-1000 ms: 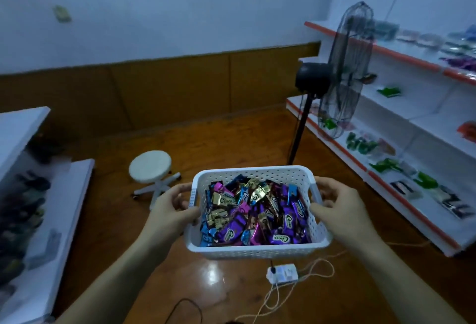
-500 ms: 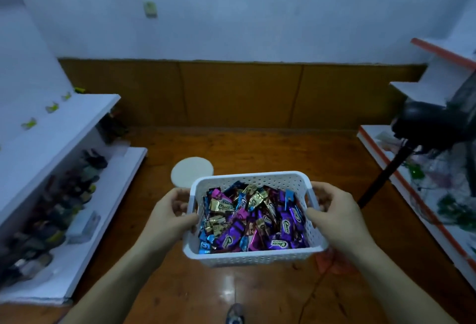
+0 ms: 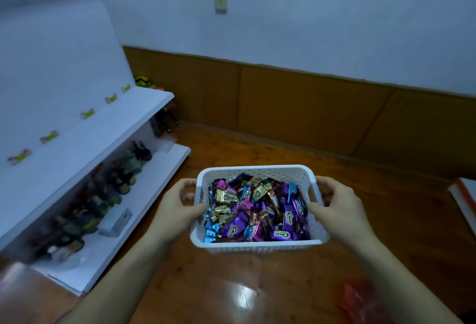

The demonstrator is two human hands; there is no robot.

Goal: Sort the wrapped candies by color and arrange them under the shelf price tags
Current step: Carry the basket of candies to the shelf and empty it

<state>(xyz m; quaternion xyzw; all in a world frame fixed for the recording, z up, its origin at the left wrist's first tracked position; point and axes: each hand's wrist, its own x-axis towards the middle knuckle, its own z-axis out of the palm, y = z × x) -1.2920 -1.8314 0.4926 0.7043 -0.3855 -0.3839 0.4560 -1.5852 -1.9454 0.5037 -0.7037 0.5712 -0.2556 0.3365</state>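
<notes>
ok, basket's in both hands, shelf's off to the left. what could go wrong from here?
1. The basket is held in the air by the left hand and right hand at its side walls; a tilt could spill the heaped candies.
2. Dim light: purple and pink wrappers may get mis-sorted.
3. Small dark items crowd the lower shelf; setting down there could knock them.

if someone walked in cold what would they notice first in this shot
The white perforated plastic basket at centre, heaped with shiny purple, blue, pink and gold wrapped candies, draws the eye first; the left hand and right hand grip its two ends. Next comes the white shelf at left, with a row of small green price tags above it and dark blurred goods below.
</notes>
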